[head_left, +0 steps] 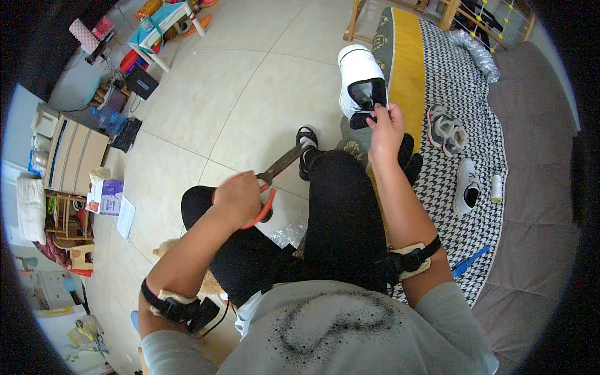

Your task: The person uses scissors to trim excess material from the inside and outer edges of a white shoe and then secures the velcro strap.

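Note:
My left hand (237, 199) is closed around the red handles of a pair of scissors (280, 165), whose blades point up and right over my knee. My right hand (385, 128) is stretched forward and pinches the black tongue of a white shoe (357, 78) that rests at the edge of the patterned mat. The scissor tips are well apart from the shoe. I sit with black trousers, one leg crossed, a black sandal on the foot.
A black-and-white patterned mat (462, 112) with a yellow band lies on a grey couch. On it are a pair of small grey shoes (445, 130), a white shoe (465, 187), a thread spool (496, 188) and a blue strip (470, 261). Shelves and boxes line the left wall.

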Available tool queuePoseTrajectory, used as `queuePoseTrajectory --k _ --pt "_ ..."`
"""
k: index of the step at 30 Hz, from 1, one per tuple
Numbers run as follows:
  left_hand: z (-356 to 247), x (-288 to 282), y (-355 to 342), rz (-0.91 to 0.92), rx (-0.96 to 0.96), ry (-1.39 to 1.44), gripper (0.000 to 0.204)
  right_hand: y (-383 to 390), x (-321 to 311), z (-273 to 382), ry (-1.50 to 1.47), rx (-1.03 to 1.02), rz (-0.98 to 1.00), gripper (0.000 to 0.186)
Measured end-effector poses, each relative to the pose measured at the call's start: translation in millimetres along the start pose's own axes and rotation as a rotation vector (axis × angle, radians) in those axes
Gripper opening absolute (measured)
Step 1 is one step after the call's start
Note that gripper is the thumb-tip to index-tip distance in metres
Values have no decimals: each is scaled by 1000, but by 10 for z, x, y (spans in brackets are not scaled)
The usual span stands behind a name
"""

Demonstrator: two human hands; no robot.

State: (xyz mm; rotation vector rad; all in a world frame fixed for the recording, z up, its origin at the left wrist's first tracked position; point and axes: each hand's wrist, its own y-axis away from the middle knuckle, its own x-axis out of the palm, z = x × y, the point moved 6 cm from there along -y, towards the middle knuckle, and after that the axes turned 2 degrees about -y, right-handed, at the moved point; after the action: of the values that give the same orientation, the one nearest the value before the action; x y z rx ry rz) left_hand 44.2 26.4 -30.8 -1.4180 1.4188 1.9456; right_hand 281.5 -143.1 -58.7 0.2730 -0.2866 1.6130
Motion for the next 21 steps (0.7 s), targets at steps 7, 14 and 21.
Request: queuePoseTrajectory --k 7,14,21 --pt "190 -175 -399 -151 -161 -71 23 -111 -94 229 5 -12 2 7" --pt "-862 -508 -1021 -431 168 122 44 -340 -380 686 35 -41 -6 4" --pt "-2870 132 -1378 -284 806 178 41 -484 -875 1065 141 -90 -28 7"
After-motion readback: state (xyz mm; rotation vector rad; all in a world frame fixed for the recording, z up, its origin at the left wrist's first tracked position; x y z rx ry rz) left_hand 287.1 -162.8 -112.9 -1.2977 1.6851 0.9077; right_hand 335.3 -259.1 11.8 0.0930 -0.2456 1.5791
